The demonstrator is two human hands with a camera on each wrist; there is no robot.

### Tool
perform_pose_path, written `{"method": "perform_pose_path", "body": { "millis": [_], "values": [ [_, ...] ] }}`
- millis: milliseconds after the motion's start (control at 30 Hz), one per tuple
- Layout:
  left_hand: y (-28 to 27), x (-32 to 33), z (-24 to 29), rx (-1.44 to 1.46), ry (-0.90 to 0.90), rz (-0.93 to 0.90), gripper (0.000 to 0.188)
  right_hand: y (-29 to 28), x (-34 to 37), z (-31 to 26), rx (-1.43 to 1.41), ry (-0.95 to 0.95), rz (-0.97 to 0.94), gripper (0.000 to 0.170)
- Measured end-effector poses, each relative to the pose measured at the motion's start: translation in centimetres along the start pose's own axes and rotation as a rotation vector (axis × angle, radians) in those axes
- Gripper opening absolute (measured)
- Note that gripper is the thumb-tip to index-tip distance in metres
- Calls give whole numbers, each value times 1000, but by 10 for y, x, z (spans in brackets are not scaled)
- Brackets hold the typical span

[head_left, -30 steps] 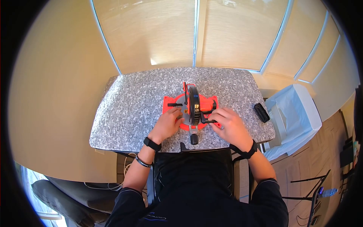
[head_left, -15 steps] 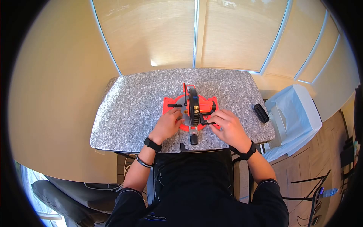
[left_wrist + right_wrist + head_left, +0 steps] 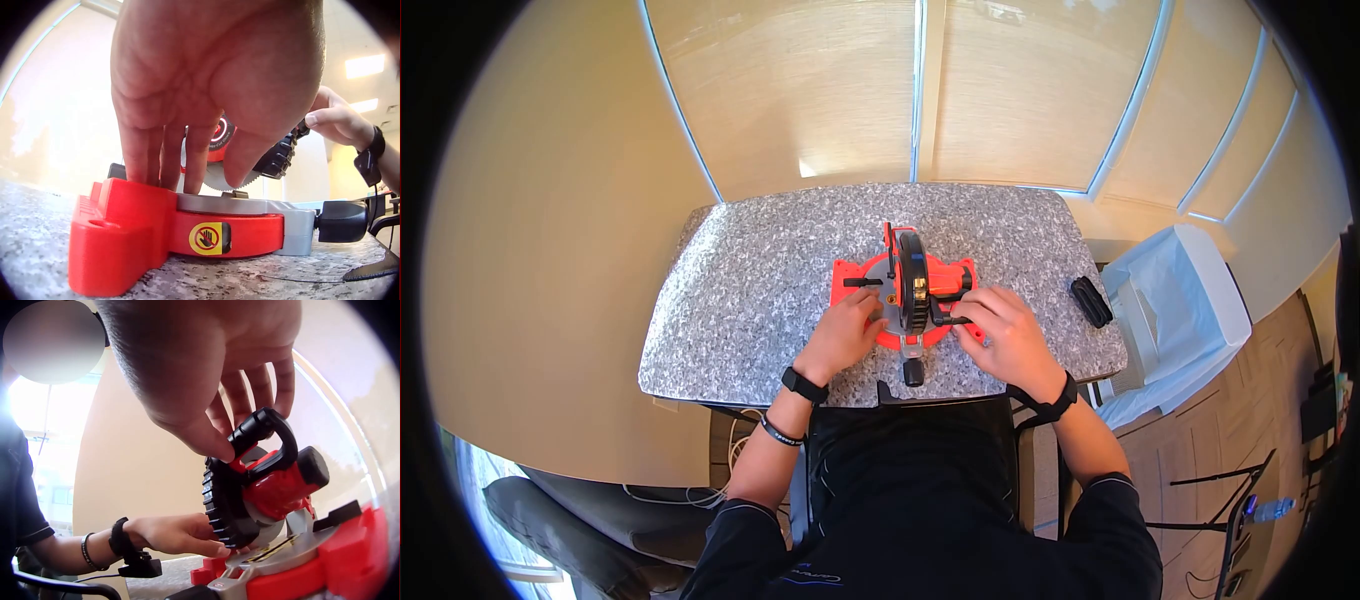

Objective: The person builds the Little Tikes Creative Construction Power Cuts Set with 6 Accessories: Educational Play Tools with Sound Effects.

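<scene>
A red and black toy miter saw [image 3: 913, 285] stands on the speckled table [image 3: 740, 290]. My right hand [image 3: 1006, 335] grips its black handle [image 3: 253, 428], thumb on one side and fingers over the other in the right wrist view. My left hand [image 3: 840, 332] rests its fingers, pointing down, on the left part of the saw's base [image 3: 119, 231]; its thumb hangs near the grey turntable [image 3: 219, 203], beside the toothed blade [image 3: 215, 177]. Whether the thumb touches the turntable, I cannot tell. A black knob [image 3: 913, 372] sticks out at the base's front.
A black case-like object [image 3: 1091, 300] lies at the table's right side. Beyond that edge stands a bin with a pale blue liner [image 3: 1175, 300]. White cables [image 3: 735, 450] hang below the front left edge. Window blinds [image 3: 800, 90] stand behind the table.
</scene>
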State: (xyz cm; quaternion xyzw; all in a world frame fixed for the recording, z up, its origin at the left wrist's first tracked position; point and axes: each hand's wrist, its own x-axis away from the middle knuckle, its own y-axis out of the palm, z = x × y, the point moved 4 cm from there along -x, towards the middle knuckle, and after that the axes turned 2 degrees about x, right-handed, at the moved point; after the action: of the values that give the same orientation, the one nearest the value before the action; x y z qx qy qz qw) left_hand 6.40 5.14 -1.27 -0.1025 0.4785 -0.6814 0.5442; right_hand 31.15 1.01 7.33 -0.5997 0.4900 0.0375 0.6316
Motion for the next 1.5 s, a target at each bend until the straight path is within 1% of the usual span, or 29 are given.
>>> {"method": "perform_pose_path", "body": {
  "millis": [167,233,267,333,433,567,667,733,767,833,867,933,967,1033,1067,1133,1167,1233,1267,1333,1367,1433,1467,1500],
  "values": [
    [0,1,0,-8,4,5,21,-4,-3,1,4,17,44,25],
    [0,1,0,-6,-6,-4,23,-10,-6,-2,-11,18,112,26],
    [0,2,-1,-6,-6,-4,23,-12,-8,-2,-11,18,111,26],
    [1,2,-1,-16,1,1,24,-18,-9,-5,3,-25,206,23],
    [0,2,0,-13,0,-4,25,-23,-10,-10,24,-44,238,19],
    [1,2,-1,-13,-5,-6,26,-25,-7,-10,18,-57,218,18],
    [0,2,-1,-20,19,4,26,-20,-3,1,25,-39,209,16],
    [-1,2,0,-15,7,-3,26,-20,2,20,3,42,180,14],
    [-1,2,1,-15,7,-2,26,-21,4,25,3,41,180,14],
    [0,2,0,-7,-6,-1,25,-25,7,39,8,168,163,12],
    [0,2,0,-7,-5,-1,25,-28,8,46,9,168,163,12],
    [-1,3,1,-1,-8,-2,25,-34,12,65,79,267,137,12],
    [-1,3,0,-1,-7,-2,25,-37,15,73,79,268,137,12],
    [0,4,-1,-6,1,13,26,-43,24,94,187,343,120,14],
    [-1,3,0,-6,3,14,26,-47,28,105,188,343,121,14],
    [-3,3,2,28,-34,-4,27,-52,41,133,151,451,47,18],
    [-3,3,2,29,-33,-4,27,-55,48,145,152,452,46,18],
    [-2,3,1,15,-35,4,27,-59,67,178,126,636,9,23],
    [-2,3,1,16,-35,5,27,-63,75,189,126,636,9,23],
    [-2,4,0,-3,-18,21,28,-70,96,217,279,824,-74,28],
    [-3,4,0,-3,-19,24,28,-71,107,232,280,822,-75,28],
    [-6,6,3,2,-17,53,29,-72,128,252,354,888,-131,37],
    [-7,7,5,2,-17,54,29,-76,134,256,355,888,-131,37],
    [-8,8,6,-6,-13,55,30,-76,143,261,322,956,-187,37]
  ]
}}
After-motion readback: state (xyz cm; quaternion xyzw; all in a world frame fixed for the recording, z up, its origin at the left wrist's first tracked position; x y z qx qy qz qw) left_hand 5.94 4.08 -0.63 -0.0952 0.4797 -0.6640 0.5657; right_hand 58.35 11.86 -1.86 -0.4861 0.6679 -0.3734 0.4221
